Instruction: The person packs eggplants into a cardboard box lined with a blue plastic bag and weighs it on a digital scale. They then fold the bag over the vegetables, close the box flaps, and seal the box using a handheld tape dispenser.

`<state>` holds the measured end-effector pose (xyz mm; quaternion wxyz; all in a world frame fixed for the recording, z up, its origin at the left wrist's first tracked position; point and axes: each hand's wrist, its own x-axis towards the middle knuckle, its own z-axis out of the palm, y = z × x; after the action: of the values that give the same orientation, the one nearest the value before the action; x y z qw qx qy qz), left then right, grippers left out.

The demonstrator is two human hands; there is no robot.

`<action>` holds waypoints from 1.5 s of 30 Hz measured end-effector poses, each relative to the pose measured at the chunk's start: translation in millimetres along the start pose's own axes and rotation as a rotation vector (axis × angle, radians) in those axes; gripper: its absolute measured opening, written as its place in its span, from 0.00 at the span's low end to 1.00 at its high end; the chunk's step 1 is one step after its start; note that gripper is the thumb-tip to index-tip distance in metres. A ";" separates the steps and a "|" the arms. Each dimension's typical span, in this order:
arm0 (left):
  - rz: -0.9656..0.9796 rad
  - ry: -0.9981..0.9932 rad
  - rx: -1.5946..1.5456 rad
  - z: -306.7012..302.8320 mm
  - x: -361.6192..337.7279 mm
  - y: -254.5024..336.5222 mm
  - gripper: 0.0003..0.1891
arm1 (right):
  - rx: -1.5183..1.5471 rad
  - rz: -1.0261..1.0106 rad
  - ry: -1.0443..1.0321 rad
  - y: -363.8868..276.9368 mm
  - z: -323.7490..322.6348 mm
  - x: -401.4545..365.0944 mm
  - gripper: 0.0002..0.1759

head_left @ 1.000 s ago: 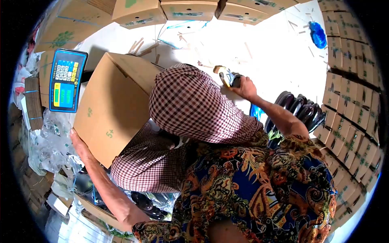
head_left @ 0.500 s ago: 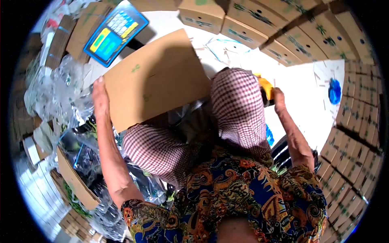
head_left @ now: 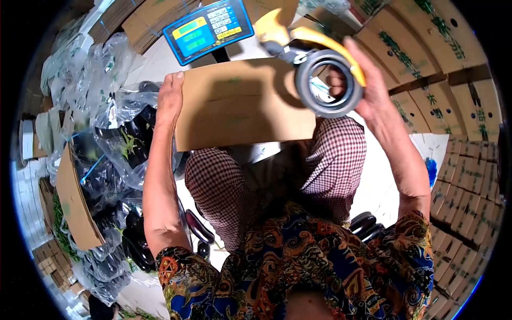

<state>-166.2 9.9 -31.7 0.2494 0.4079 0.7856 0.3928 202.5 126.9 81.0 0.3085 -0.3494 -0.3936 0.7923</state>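
A brown cardboard box (head_left: 213, 114) stands before my knees, its broad flat face toward me. My left hand (head_left: 169, 98) is closed on the box's left edge, near the top corner. Up at the box's right end, my right hand (head_left: 370, 80) grips a yellow tape dispenser (head_left: 320, 38). A ring-shaped roll of tape (head_left: 305, 88) sits in the dispenser, and fingers show through its core. The dispenser overlaps the upper right of the box in this view and throws a shadow on it.
A blue-framed scale display (head_left: 209, 33) rises just behind the box. To the left, clear plastic bags (head_left: 120, 106) and dark eggplants (head_left: 140, 242) lie by an open carton (head_left: 77, 197). Stacked cartons (head_left: 410, 53) line the right side. More eggplants (head_left: 365, 226) show beside my right leg.
My right hand has brought the tape dispenser up from beside my right knee to the box's right end. The box has turned more level, with my left hand still on its edge.
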 end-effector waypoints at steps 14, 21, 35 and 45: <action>0.199 0.002 -0.099 8.7 -2.3 -3.6 0.23 | -0.864 0.330 -0.483 -1.9 24.7 63.4 0.35; 0.187 0.011 -0.194 14.9 0.0 -14.9 0.20 | -0.785 0.288 -0.374 -10.0 38.0 58.8 0.34; -0.088 -0.325 -0.891 2.9 -14.0 -2.4 0.36 | -1.135 -0.130 -0.109 25.7 74.0 45.9 0.29; 0.190 -0.161 -0.546 10.5 -9.2 -16.0 0.31 | -1.223 -0.363 -0.246 15.6 106.6 42.4 0.43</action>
<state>-160.8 0.9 -50.2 0.3734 0.4272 0.5871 0.5774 90.3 108.0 102.2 0.1355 -0.2965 -0.8591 0.3947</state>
